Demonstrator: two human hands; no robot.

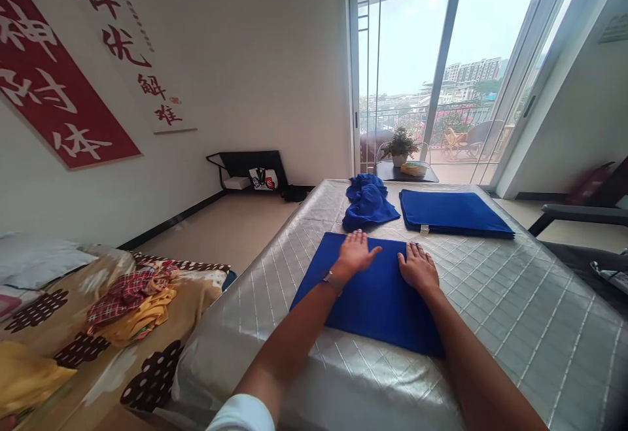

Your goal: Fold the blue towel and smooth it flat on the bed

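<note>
A folded blue cloth (377, 300) lies flat as a rough rectangle on the silver quilted table cover (495, 280). My left hand (356, 252) rests palm down near its far left part, fingers stretched out. Flat on the far right edge of the same cloth is my right hand (419, 266), its fingers also extended. Just beyond it sits a neat folded stack of blue cloth (454, 212) with a small pale label at its front edge. A crumpled blue cloth (370, 203) lies behind my left hand.
At left is a bed (103, 359) with a plaid cloth (127, 293) and a yellow cloth (147, 313). Behind the table, a low stand (392, 171) holds a potted plant (400, 146) by the sliding glass door. A dark chair (583, 215) stands at right.
</note>
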